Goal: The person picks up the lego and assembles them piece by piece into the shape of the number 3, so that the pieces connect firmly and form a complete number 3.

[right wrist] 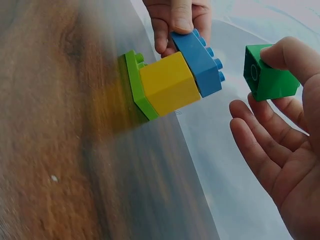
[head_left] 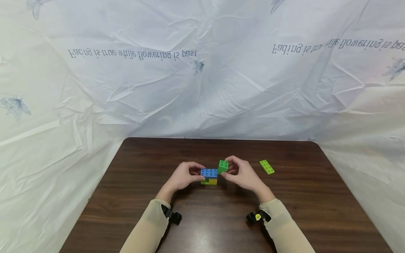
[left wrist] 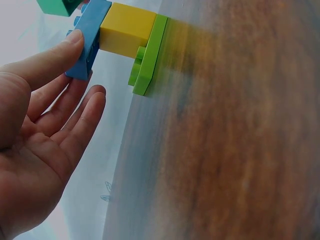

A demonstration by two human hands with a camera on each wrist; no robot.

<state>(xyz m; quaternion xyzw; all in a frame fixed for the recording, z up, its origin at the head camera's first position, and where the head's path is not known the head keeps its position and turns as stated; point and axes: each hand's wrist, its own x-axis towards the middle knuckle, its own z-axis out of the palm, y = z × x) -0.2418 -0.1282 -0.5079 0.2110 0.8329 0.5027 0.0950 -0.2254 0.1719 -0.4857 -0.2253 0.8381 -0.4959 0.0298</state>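
Note:
A small stack stands on the table: a lime green plate (left wrist: 151, 57) at the bottom, a yellow brick (right wrist: 169, 82) on one end of it, and a flat blue brick (head_left: 209, 173) on top, studs up. With thumb and fingers, my left hand (head_left: 182, 177) pinches the blue brick's left end, which overhangs the bare lime studs. My right hand (head_left: 243, 173) pinches a green brick (head_left: 223, 167) just right of the stack and slightly higher. In the right wrist view the green brick's hollow underside shows, apart from the blue brick.
A loose lime green studded plate (head_left: 267, 167) lies on the dark wood table (head_left: 133, 200), right of my right hand. White printed sheeting (head_left: 202, 98) hangs behind the table's far edge and along both sides. Each wrist wears a small black camera.

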